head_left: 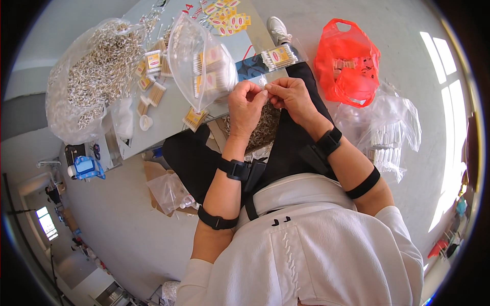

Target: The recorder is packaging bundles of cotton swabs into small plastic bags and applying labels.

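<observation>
My left hand (246, 108) and my right hand (293, 98) meet fingertip to fingertip above my lap, both closed in a pinch. Between them show the white tips of a few cotton swabs (262, 81); the fingers hide the rest. Just left of my left hand, a clear plastic bag (179, 56) stands on the table with packs of swabs in it. One swab pack with a yellow label (279, 56) lies beyond my right hand. Another labelled pack (194, 119) rests at the table's near edge. Below my hands, a box of loose swabs (265, 125) sits between my legs.
A large clear bag heaped with loose swabs (102, 71) fills the table's left side. Yellow cards (227, 18) lie at the far edge, bundled swabs (156, 94) nearer. On the floor at right are a red plastic bag (347, 61) and a clear bag of white packs (385, 135).
</observation>
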Tool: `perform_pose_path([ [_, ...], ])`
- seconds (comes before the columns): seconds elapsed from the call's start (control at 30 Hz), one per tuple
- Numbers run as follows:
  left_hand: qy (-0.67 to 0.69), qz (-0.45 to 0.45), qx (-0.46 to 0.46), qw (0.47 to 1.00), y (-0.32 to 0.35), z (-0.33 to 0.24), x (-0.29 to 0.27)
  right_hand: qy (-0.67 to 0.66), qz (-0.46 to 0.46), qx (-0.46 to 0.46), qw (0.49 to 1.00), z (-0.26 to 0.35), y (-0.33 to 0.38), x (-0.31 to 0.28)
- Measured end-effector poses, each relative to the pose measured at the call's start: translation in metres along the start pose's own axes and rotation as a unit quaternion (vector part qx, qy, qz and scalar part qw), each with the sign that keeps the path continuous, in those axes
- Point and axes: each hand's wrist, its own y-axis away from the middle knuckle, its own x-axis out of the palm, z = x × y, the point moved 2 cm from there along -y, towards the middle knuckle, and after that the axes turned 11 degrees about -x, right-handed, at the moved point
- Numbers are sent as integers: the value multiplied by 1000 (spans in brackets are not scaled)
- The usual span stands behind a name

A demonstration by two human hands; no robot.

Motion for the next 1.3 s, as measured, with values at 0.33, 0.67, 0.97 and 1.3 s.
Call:
perform_pose_path([
  [0.33,-3,2,9,1000,0,1,-1,0,-2,-1,1000,0,1,0],
  [0.67,-12,7,12,1000,0,0,-2,8,-2,-6,1000,0,0,0],
  [0.97,-12,5,18,1000,-1,3,-2,10,-2,-5,1000,1,1,1],
  [1.3,-21,0,22,1000,-1,1,-3,15,3,-10,1000,4,2,3],
])
